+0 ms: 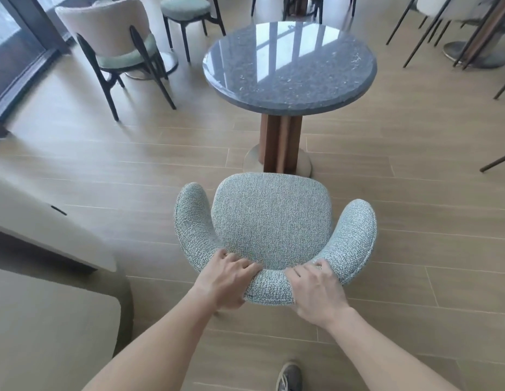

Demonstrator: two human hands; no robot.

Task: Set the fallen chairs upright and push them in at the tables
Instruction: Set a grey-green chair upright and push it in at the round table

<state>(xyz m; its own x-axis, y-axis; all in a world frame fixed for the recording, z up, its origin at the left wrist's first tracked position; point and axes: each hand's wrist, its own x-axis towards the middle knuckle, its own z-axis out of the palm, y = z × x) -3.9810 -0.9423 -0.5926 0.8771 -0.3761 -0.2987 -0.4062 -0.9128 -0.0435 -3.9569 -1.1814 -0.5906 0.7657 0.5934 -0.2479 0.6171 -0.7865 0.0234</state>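
Observation:
A pale blue-grey woven armchair (269, 218) stands upright on the floor right in front of me, its seat facing a round grey stone table (289, 64). The front edge of the seat lies close to the table's wooden pedestal and metal base (279, 145). My left hand (227, 280) grips the curved backrest on its left part, fingers curled over the top onto the inner side. My right hand (316, 290) grips the backrest on its right part in the same way.
A beige chair with a green seat (116, 49) stands upright at the back left, another green-seated chair (186, 12) beyond it. Thin dark chair legs (432, 29) crowd the back right. A pale counter or bench (48, 244) runs along my left. My shoe (289, 378) shows below.

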